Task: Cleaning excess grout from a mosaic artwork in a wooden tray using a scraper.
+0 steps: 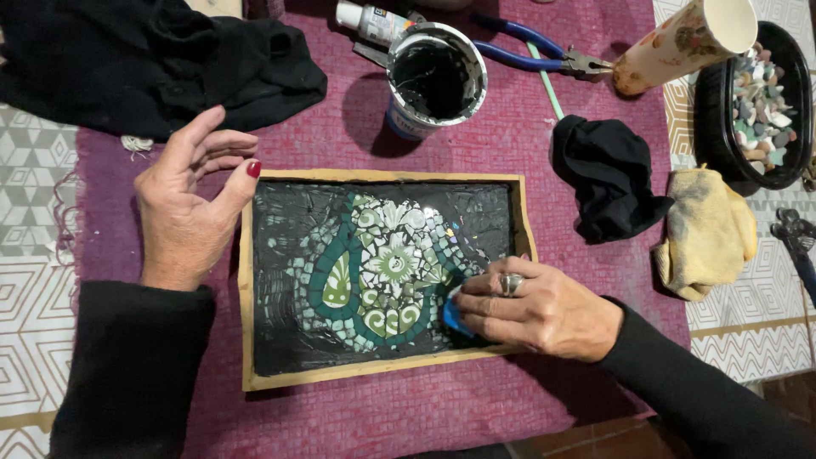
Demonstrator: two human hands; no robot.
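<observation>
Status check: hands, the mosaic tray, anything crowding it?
Right hand presses blue scraper on mosaic tray. Left hand steadies its corner. Grout tub stands clear behind.

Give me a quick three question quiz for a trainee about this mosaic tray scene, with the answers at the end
1. True or false: the right hand presses a small blue tool onto the mosaic tray.
2. Multiple choice: where does the left hand rest? A) inside the tub of black paste B) at the tray's left wooden edge C) on the blue-handled pliers
3. Short answer: what fills the black dish at the far right?

Key
1. True.
2. B. The tub of black paste and the blue-handled pliers lie untouched beyond the tray.
3. Small broken tile pieces in mixed colours.
</observation>
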